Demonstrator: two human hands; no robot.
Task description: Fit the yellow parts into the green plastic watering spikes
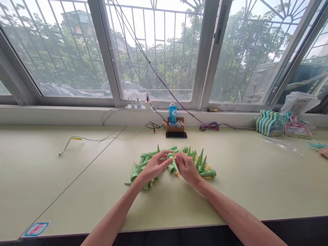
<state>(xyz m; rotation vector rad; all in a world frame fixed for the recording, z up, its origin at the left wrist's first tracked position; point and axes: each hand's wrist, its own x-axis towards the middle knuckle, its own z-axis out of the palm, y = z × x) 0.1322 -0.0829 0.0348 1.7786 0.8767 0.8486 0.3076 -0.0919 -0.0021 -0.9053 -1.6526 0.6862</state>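
Observation:
Over a pile of green plastic cone-shaped spikes [203,165] and small yellow-orange pieces [177,174], both hands meet. My left hand [159,164] is curled, its thumb and fingertips around the wide end of a green spike [175,165] whose tip slants down toward the table. Close against it, my right hand [186,167] is closed in a pinch beside that wide end. A bit of yellow shows at its fingertips, apparently one of the small pieces; most of it is hidden by the fingers.
Behind the pile lie a black phone [176,135] and a small cardboard box [175,129] with a blue-liquid bottle [173,114]. A white cable [87,138] crosses the table [84,191] at left. Small dustpan sets [274,123] stand at right; another person's hand [324,152] shows at the edge.

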